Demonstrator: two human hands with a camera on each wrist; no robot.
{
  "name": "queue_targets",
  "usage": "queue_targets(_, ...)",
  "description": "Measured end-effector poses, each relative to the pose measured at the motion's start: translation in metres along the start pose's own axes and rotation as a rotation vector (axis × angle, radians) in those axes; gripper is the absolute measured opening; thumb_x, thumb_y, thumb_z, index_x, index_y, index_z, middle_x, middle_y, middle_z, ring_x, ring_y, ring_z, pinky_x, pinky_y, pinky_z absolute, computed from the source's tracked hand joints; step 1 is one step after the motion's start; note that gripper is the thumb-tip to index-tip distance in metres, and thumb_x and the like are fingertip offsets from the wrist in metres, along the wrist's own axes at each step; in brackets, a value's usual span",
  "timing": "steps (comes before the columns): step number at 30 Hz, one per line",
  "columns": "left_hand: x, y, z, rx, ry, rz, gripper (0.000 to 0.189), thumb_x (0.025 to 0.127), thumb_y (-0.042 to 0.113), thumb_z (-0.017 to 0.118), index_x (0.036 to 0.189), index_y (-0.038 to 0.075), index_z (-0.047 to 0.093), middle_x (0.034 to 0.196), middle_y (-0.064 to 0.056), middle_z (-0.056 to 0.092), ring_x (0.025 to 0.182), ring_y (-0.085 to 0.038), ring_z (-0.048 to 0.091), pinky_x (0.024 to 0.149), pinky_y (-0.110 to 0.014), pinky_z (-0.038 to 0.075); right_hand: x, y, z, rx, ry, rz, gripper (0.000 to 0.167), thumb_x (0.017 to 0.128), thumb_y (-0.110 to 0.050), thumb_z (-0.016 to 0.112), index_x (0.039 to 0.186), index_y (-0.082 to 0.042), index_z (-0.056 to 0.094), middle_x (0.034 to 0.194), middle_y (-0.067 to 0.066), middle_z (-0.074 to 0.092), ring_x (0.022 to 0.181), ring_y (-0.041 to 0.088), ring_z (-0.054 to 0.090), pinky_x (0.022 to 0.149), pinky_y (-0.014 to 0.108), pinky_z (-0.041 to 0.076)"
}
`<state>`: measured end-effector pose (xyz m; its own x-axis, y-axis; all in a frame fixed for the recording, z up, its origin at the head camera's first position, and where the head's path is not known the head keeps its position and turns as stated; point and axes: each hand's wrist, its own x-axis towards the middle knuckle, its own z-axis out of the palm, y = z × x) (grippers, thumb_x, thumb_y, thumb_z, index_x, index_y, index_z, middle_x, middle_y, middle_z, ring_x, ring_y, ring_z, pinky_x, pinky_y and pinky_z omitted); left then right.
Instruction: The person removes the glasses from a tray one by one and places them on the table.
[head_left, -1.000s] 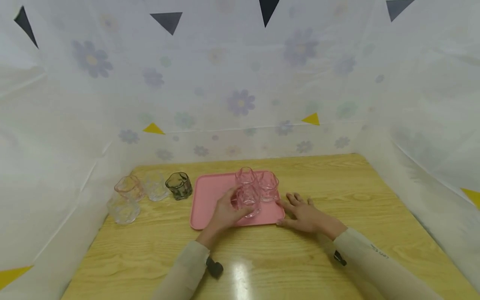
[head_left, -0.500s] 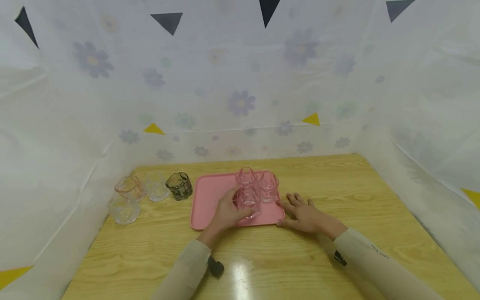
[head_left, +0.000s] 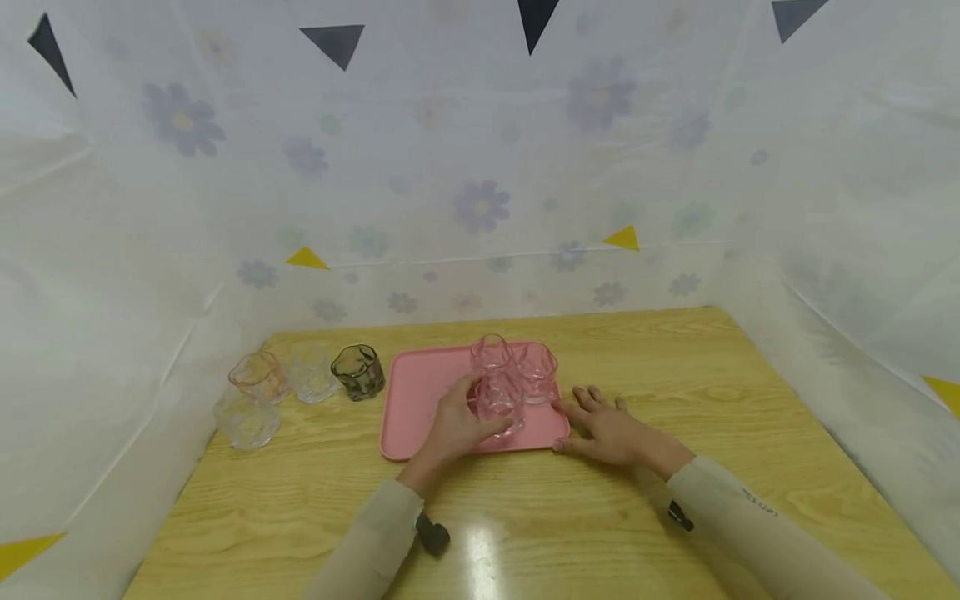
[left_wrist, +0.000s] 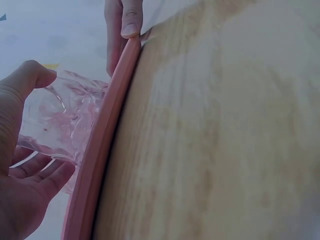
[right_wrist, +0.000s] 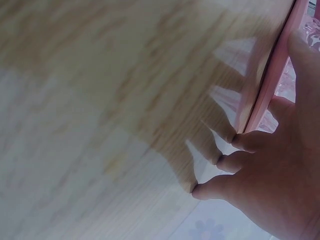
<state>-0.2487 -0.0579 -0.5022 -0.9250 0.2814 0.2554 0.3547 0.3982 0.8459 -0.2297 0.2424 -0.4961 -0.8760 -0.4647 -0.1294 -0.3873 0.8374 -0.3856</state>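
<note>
On the pink tray (head_left: 411, 404) my left hand (head_left: 452, 422) grips a pink wavy glass (head_left: 501, 396), fingers on its far left side and thumb at its near side. In the left wrist view the thumb and fingers curve around the pink glass (left_wrist: 70, 117) from opposite sides. Two more pink glasses stand close behind it: one at the back (head_left: 491, 350), the other at the right (head_left: 538, 372). My right hand (head_left: 611, 432) lies with spread fingers at the tray's right edge. Its thumb and index finger touch the rim; other fingertips rest on the table (right_wrist: 125, 100).
Left of the tray stand a dark grey glass (head_left: 358, 372), a clear glass (head_left: 311, 372), an orange-pink glass (head_left: 260, 377) and another clear glass (head_left: 248, 419). A patterned white sheet (head_left: 480, 150) walls the back and sides of the table.
The gripped pink glass has shifted slightly to the right on the tray, with my left hand following. My right hand, the tray and the other glasses have stayed in place.
</note>
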Motion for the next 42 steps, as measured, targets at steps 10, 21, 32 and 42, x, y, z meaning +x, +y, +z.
queue_targets(10, -0.001, 0.005, -0.007, 0.008, 0.013, -0.004, 0.081, 0.079, 0.027, 0.094, 0.147, 0.005, 0.055, 0.135, -0.013, 0.066, 0.120, -0.027, 0.064, 0.102, -0.042, 0.058, -0.002, -0.003, -0.002, 0.007, -0.003, 0.006, 0.084, 0.101, -0.070, 0.054, 0.166, -0.020, 0.037, 0.172, 0.029, 0.020, 0.160, 0.053, 0.011, 0.119, 0.084, 0.004)
queue_targets(21, -0.007, -0.001, -0.022, -0.003, 0.053, -0.045, 0.081, 0.079, 0.029, 0.095, 0.147, 0.008, 0.055, 0.137, -0.011, 0.066, 0.122, -0.027, 0.064, 0.104, -0.044, 0.057, -0.003, -0.004, -0.004, 0.021, -0.012, 0.006, 0.084, 0.101, -0.069, 0.054, 0.166, -0.019, 0.035, 0.172, 0.029, 0.018, 0.160, 0.054, 0.009, 0.119, 0.084, 0.003)
queue_targets(32, -0.016, -0.002, -0.050, -0.002, 0.106, -0.067, 0.082, 0.080, 0.028, 0.094, 0.148, 0.008, 0.054, 0.138, -0.014, 0.065, 0.121, -0.031, 0.065, 0.103, -0.048, 0.058, -0.003, -0.005, -0.005, 0.020, -0.010, 0.002, 0.084, 0.101, -0.069, 0.054, 0.166, -0.019, 0.036, 0.172, 0.030, 0.019, 0.160, 0.054, 0.010, 0.118, 0.085, 0.003)
queue_targets(42, -0.025, -0.011, -0.077, 0.017, 0.147, -0.102, 0.083, 0.077, 0.027, 0.096, 0.147, 0.008, 0.056, 0.139, -0.016, 0.064, 0.124, -0.034, 0.063, 0.104, -0.050, 0.057, -0.002, -0.004, -0.004, 0.012, -0.011, 0.003, 0.085, 0.100, -0.069, 0.055, 0.166, -0.018, 0.037, 0.171, 0.030, 0.020, 0.160, 0.054, 0.010, 0.118, 0.085, 0.005)
